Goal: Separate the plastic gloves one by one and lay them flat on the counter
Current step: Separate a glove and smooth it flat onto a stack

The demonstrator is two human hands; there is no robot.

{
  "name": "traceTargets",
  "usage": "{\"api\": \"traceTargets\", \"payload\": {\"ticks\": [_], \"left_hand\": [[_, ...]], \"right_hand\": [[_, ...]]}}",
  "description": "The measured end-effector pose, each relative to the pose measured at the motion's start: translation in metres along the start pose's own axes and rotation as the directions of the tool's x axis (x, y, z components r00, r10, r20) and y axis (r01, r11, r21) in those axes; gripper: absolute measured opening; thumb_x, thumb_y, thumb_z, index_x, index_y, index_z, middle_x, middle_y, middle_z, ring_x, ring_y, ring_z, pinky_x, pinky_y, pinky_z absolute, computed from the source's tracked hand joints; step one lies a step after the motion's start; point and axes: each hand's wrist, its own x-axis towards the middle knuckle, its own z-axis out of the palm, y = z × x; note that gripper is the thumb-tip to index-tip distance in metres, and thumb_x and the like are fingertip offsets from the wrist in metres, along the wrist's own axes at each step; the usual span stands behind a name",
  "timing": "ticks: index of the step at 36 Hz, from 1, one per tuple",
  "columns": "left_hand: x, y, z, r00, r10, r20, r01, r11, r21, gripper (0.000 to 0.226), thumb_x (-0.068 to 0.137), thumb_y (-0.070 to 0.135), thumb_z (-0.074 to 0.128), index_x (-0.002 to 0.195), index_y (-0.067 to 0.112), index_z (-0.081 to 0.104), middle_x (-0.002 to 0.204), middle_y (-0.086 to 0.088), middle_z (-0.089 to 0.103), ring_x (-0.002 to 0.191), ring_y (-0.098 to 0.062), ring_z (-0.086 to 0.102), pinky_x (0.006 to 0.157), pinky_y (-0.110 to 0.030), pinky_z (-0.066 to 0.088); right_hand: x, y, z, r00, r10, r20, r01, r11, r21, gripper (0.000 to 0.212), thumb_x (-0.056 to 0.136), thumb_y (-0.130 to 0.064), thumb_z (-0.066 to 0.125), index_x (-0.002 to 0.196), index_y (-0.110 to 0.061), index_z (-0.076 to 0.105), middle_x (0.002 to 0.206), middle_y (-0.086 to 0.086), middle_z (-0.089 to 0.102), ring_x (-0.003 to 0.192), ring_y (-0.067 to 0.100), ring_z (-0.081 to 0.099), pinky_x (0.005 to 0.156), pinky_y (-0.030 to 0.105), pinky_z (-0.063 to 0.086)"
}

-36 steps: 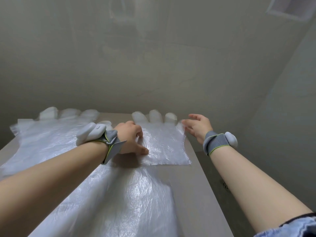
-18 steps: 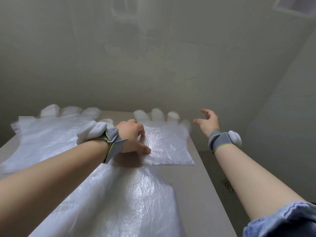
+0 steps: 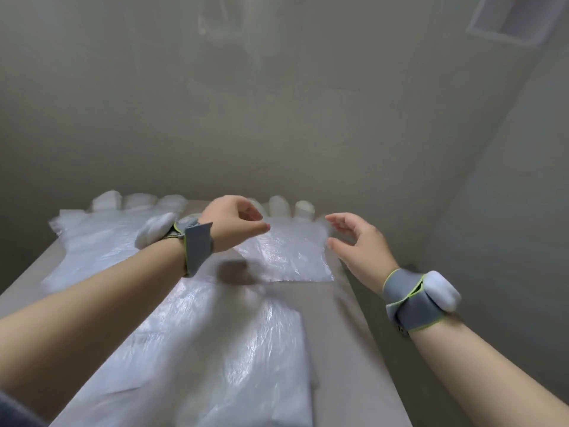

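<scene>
A plain grey-green back wall fills the upper half of the frame, with a faint pale smear near the top centre, too blurred to make out. At the right a side wall meets it in a corner. A pale recessed panel sits in the upper right. Mid-frame, a grey wristband edged in yellow-green carries a white pod; a matching wristband and pod show at right

Thin, crinkled, glossy clear plastic gloves lie on a smooth, matt grey counter.
</scene>
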Motion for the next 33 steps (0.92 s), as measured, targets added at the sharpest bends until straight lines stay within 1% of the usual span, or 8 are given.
{"api": "traceTargets", "payload": {"ticks": [4,8,12,15,17,21,27,33], "left_hand": [[-0.042,0.008,-0.021,0.999,0.015,0.033,-0.012,0.996,-0.089,0.013,0.078,0.023,0.074,0.089,0.018,0.071,0.086,0.004,0.07,0.083,-0.012,0.067,0.077,-0.027,0.054],[-0.101,0.014,-0.027,0.997,0.038,0.071,-0.024,0.982,-0.19,0.017,0.078,0.02,0.075,0.094,0.017,0.07,0.089,0.005,0.071,0.078,-0.002,0.066,0.074,-0.016,0.054],[-0.152,0.017,-0.031,0.996,0.061,0.058,-0.046,0.973,-0.226,0.017,0.078,0.021,0.077,0.094,0.025,0.07,0.088,0.011,0.072,0.083,0.0,0.066,0.081,-0.028,0.055],[-0.183,0.019,-0.036,0.997,0.076,0.031,-0.065,0.96,-0.274,0.017,0.076,0.02,0.078,0.091,0.024,0.071,0.087,0.012,0.072,0.082,-0.003,0.068,0.082,-0.029,0.054],[-0.199,0.02,-0.038,0.997,0.079,0.013,-0.072,0.953,-0.294,0.023,0.07,0.037,0.078,0.09,0.028,0.071,0.088,0.015,0.072,0.084,-0.003,0.068,0.082,-0.027,0.054],[-0.215,0.018,-0.03,0.995,0.099,0.009,-0.094,0.967,-0.238,0.041,0.062,0.057,0.064,0.093,0.032,0.069,0.092,0.017,0.07,0.09,0.0,0.065,0.087,-0.024,0.052],[-0.227,0.013,-0.009,0.99,0.13,0.049,-0.132,0.99,0.038,0.049,0.068,0.058,0.061,0.107,0.028,0.068,0.105,0.018,0.061,0.096,0.005,0.054,0.083,-0.001,0.033],[-0.23,0.005,-0.003,0.994,0.103,0.037,-0.106,0.992,0.068,0.057,0.069,0.064,0.058,0.109,0.025,0.067,0.104,0.014,0.061,0.095,0.0,0.057,0.083,-0.006,0.038]], "right_hand": [[-0.045,-0.032,-0.013,0.997,0.006,0.071,-0.011,0.997,0.072,0.03,0.085,-0.008,0.063,0.111,-0.023,0.061,0.113,-0.01,0.062,0.108,0.003,0.056,0.078,-0.003,0.038],[-0.089,-0.051,-0.015,0.997,0.017,0.069,-0.031,0.978,0.206,0.022,0.084,-0.009,0.066,0.098,-0.026,0.067,0.102,-0.008,0.069,0.098,0.006,0.064,0.085,0.014,0.048],[-0.127,-0.057,-0.01,0.996,0.062,0.062,-0.08,0.936,0.344,0.017,0.085,-0.004,0.065,0.088,-0.02,0.071,0.089,0.0,0.074,0.088,0.012,0.068,0.085,0.026,0.052],[-0.15,-0.063,-0.007,0.997,0.06,0.047,-0.071,0.946,0.317,0.017,0.084,-0.005,0.065,0.087,-0.02,0.07,0.087,-0.001,0.074,0.086,0.011,0.069,0.084,0.024,0.052],[-0.164,-0.07,-0.005,0.997,0.059,0.044,-0.069,0.953,0.296,0.018,0.084,-0.005,0.065,0.087,-0.022,0.07,0.086,-0.003,0.074,0.085,0.009,0.069,0.082,0.019,0.052],[-0.183,-0.077,0.0,0.997,0.075,0.012,-0.075,0.943,0.324,0.02,0.084,-0.003,0.065,0.087,-0.022,0.07,0.084,-0.005,0.074,0.083,0.005,0.068,0.076,0.013,0.05],[-0.205,-0.077,0.006,0.993,0.113,-0.045,-0.09,0.93,0.357,0.021,0.085,-0.002,0.064,0.087,-0.022,0.071,0.083,-0.007,0.074,0.08,0.005,0.068,0.072,0.011,0.049],[-0.211,-0.069,0.008,0.982,0.165,-0.092,-0.123,0.928,0.351,0.023,0.085,-0.003,0.063,0.085,-0.025,0.07,0.082,-0.006,0.074,0.08,0.007,0.068,0.075,0.017,0.052]]}}
